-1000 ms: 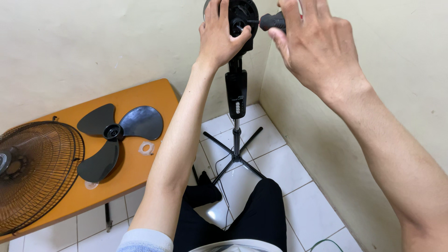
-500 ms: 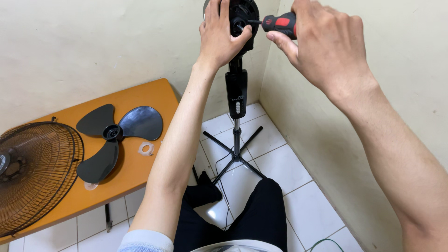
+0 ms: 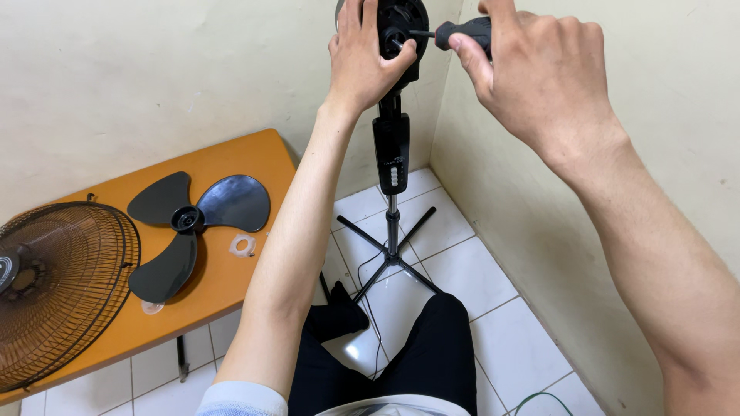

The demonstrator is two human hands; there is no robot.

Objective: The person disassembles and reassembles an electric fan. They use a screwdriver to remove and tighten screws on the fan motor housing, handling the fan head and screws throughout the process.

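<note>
The fan motor head stands on its pole at the corner, top of view. The left hand grips it, arm stretched upward. The right hand is closed around a screwdriver, its tip at the motor. Since before, the right hand moved slightly lower, hiding the handle's red part.

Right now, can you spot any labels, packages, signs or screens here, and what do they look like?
Small pale printed mark on the black control box of the fan stand, above its row of buttons, below the left hand; too small to describe further.
No packages, signs or screens show.
</note>
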